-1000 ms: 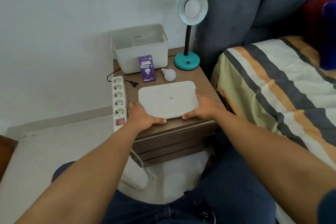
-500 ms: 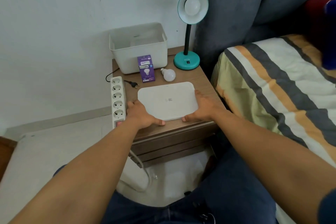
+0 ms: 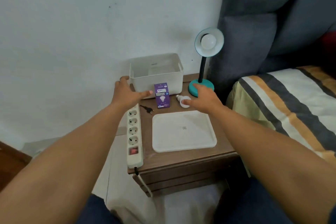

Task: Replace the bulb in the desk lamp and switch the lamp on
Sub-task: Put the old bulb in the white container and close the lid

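Both arms stretched fwd, left hand (image 3: 125, 92) and right hand (image 3: 203, 97) open, fingers spread, holding nothing.

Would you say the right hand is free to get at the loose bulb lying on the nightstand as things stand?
Probably yes. The right hand is open and empty, with its thumb over the loose bulb. Nothing lies between them; the purple bulb box stands to the bulb's left and the lamp base just behind, both clear of it.

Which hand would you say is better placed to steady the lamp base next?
Right: the right hand hovers open beside the teal lamp base, while the left hand is across at the white bin.
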